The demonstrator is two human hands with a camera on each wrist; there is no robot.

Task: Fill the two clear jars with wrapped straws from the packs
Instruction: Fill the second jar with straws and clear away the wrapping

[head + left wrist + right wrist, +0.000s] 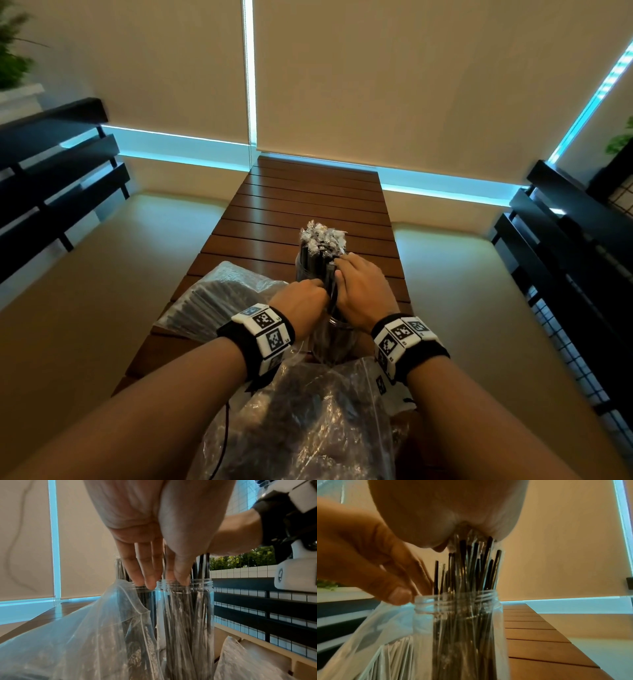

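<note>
A crumpled clear pack (301, 421) lies nearest at 6 o'clock in the head view, its dark contents blurred through the glare and partly covered by both forearms. Just past it stands the near jar (334, 337), mostly hidden behind the two wrists; only a bit of its glass wall shows between them. The left hand (301, 301) reaches in from 7 o'clock with fingers straight and pointed down, fingertips (150, 584) at the jar's threaded rim (202, 584), thumb tip just inside the mouth. The right hand (364, 291) lies palm-down on top of the straws (467, 574) that stick up out of this jar; its palm covers their upper ends, and whether its fingers curl round them cannot be told. The straws are black, each in a clear wrapper, and fill only part of the jar's width. Behind it, at 12 o'clock, the far jar (313, 267) stands packed with straws, their crinkled wrapper ends bunched on top. A second pack (219, 298) lies at 10 o'clock, its near edge cut off by the left wrist. All rest on a slatted wooden table (308, 205). Dark railings (58, 164) flank both sides, and a plant (13, 51) sits blurred at the upper left.
</note>
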